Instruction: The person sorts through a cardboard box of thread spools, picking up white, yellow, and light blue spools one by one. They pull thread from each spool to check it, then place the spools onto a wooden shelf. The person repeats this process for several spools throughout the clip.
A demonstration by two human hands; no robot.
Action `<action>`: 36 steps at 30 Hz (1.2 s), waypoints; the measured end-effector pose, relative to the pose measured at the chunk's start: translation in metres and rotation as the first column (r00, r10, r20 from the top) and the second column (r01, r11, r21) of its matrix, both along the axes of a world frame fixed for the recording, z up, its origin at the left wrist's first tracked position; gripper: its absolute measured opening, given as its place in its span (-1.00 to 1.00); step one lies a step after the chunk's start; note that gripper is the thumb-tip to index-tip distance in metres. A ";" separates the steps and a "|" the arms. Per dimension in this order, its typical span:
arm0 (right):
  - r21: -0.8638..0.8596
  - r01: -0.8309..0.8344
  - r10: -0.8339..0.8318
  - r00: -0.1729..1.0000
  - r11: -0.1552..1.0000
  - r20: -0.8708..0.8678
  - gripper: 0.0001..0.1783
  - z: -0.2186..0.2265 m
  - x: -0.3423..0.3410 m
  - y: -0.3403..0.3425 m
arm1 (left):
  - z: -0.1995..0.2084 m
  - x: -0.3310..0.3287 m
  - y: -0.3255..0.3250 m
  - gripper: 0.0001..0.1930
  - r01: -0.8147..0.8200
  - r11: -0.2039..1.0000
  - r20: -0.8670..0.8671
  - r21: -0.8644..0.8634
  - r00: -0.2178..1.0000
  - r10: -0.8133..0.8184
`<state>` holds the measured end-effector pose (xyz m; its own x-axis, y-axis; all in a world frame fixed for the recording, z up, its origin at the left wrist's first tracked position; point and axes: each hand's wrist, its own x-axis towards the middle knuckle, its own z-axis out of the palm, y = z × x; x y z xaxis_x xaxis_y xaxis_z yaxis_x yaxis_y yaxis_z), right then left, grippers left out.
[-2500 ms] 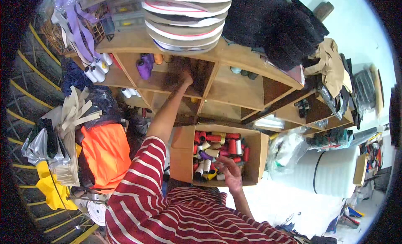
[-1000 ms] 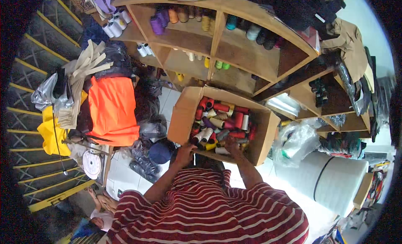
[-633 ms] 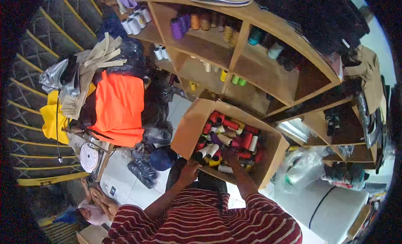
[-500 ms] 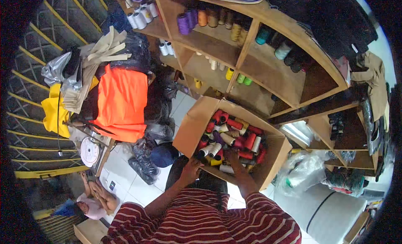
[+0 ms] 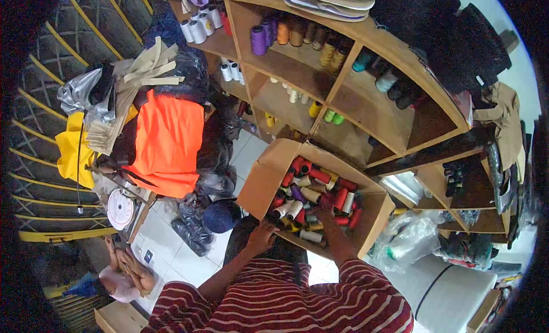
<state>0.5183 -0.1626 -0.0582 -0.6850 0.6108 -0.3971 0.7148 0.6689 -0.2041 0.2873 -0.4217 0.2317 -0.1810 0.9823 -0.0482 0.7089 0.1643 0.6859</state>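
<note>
An open cardboard box (image 5: 264, 175) sits in front of me, filled with several thread spools (image 5: 311, 193) in red, white, purple and yellow. My left hand (image 5: 261, 239) is curled on the box's near left edge. Further right, my right hand (image 5: 327, 219) reaches over the near rim into the box and lies on the spools. Whether it grips one is hidden. Both arms are in red and white striped sleeves.
A wooden shelf unit (image 5: 343, 90) behind the box holds more spools, among them a purple spool (image 5: 258, 40) and white spools (image 5: 197, 30). Orange fabric (image 5: 166, 141), yellow fabric (image 5: 71, 153) and a dark blue cap (image 5: 220, 216) lie left. Plastic bags (image 5: 409, 241) lie right.
My left hand came down from the shelf to the box's near edge. My right hand moved from the box's underside into the spools. The view tilted down and drew closer.
</note>
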 end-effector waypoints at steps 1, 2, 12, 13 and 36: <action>-0.007 -0.001 0.001 1.000 1.000 -0.001 -0.30 0.010 0.005 0.003 | -0.001 0.001 0.001 -0.68 0.009 1.000 -0.002 0.014 1.000 -0.009; -0.011 -0.004 0.004 1.000 1.000 -0.003 -0.30 0.020 0.009 0.003 | -0.001 0.001 0.001 -0.68 0.002 1.000 0.004 0.023 1.000 -0.002; 0.303 -0.022 0.086 0.976 0.953 -0.201 -0.26 0.125 0.028 -0.053 | -0.002 -0.015 0.009 -0.62 0.063 0.998 0.250 -0.032 0.967 -0.053; 0.362 0.021 0.081 0.961 0.932 -0.265 -0.26 0.133 0.026 -0.064 | -0.009 -0.017 0.009 -0.62 0.057 0.998 0.353 -0.040 0.935 -0.040; -0.847 -0.297 -0.865 0.112 0.441 -0.489 -0.41 0.583 -0.115 -0.083 | 0.282 -0.042 0.080 -0.24 0.277 0.957 0.992 0.084 -0.113 -0.055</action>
